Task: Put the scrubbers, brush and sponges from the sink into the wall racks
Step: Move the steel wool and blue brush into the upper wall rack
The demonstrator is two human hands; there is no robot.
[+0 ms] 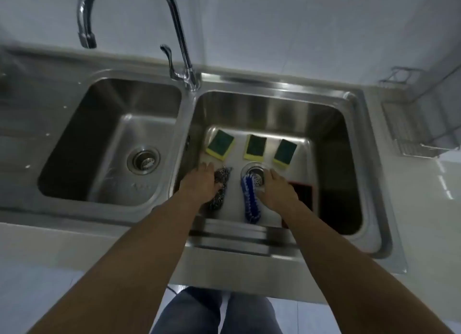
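Note:
Three green-and-yellow sponges [220, 144] [255, 147] [284, 151] lie in a row at the back of the right sink basin [334, 124]. In front of them lie steel wool scrubbers [222, 176] [215, 204] and a blue-and-white brush [249, 201] beside the drain [257, 177]. My left hand [200, 185] rests over the scrubbers with fingers stretched out, partly hiding them. My right hand [278, 190] is down in the basin just right of the brush, fingers extended, thumb near the bristles. A dark red-edged pad [304, 194] lies partly under my right wrist.
A wire wall rack [405, 131] hangs at the right over the counter, with a smaller rack [399, 77] behind it. The left basin [112, 144] holds only its drain. A tall chrome tap [179, 46] rises between the basins.

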